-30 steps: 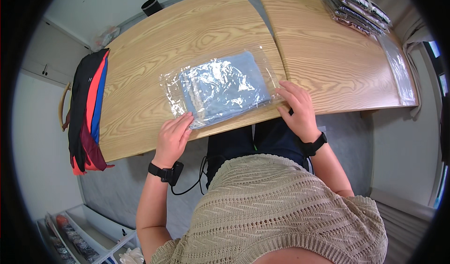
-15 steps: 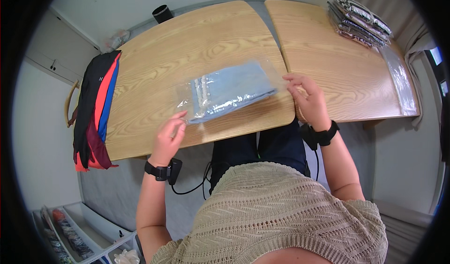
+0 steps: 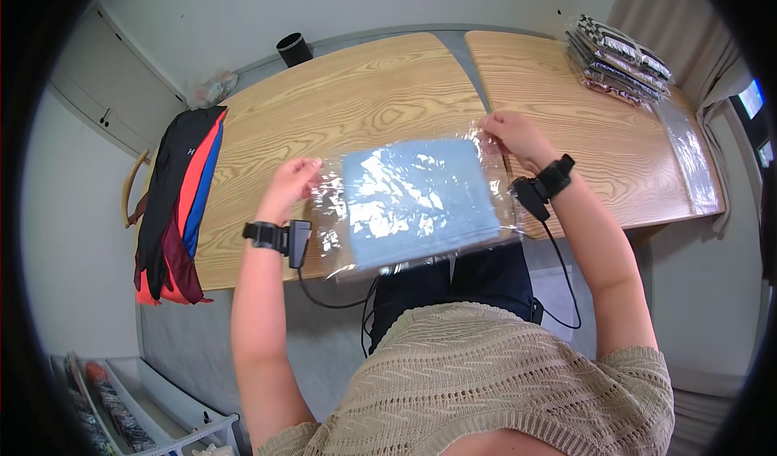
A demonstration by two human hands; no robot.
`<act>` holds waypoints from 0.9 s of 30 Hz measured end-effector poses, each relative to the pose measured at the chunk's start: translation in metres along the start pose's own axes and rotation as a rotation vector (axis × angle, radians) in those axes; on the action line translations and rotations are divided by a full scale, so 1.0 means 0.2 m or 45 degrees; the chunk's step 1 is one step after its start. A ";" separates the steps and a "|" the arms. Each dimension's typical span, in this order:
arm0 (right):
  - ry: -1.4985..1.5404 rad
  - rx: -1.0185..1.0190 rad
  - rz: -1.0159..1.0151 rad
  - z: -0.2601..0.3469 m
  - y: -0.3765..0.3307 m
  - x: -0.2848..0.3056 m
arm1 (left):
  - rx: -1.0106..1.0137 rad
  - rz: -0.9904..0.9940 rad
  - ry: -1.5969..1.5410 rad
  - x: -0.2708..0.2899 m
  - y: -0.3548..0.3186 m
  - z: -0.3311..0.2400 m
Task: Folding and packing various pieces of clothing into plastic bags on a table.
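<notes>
A folded light blue garment (image 3: 421, 205) lies flat inside a clear plastic bag (image 3: 330, 221), whose film shines with reflections. My left hand (image 3: 293, 185) pinches the bag's upper left edge between thumb and fingers. At the upper right corner, my right hand (image 3: 518, 139) grips the film in closed fingers. The bag is tilted up, its lower edge hanging out past the near edge of the wooden table (image 3: 364, 104). Black straps with small boxes and cables circle both my wrists.
Black, coral, blue and maroon clothes (image 3: 166, 205) drape over the table's left end. A second table (image 3: 558, 144) on the right bears a stack of bagged garments (image 3: 619, 59) and flat clear bags (image 3: 688, 156). A black bin (image 3: 295, 50) stands behind; a white divided container (image 3: 170, 407) is at lower left.
Both hands have raised the bag off the table and tipped it upward, my left hand moving farther from me. A plain blue face now shows; the white trim has gone from sight.
</notes>
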State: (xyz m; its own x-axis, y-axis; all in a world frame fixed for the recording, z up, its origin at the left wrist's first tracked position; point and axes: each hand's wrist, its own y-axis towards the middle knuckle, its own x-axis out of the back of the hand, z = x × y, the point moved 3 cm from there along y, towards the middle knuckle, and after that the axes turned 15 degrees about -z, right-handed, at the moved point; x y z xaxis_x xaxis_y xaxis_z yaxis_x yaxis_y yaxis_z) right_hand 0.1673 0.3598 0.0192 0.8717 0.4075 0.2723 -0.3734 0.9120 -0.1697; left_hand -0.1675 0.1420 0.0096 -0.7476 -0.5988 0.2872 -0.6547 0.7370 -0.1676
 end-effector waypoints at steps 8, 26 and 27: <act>0.270 -0.459 0.093 -0.25 0.12 -0.01 | 0.297 -0.029 -0.157 -0.04 0.06 0.22; -0.059 -0.216 -0.080 -0.28 0.15 -0.06 | 0.071 -0.111 0.137 -0.13 0.08 0.24; -0.062 -0.220 -0.079 -0.28 0.15 -0.07 | 0.046 -0.137 0.159 -0.13 0.08 0.24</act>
State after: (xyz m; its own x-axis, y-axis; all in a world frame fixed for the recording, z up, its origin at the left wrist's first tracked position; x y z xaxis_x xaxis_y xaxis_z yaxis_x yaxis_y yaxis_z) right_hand 0.1621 0.3786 -0.0418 0.8733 0.3566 0.3318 -0.2560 0.9156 -0.3101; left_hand -0.1632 0.1545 -0.0457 -0.6551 -0.6282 0.4199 -0.7352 0.6580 -0.1626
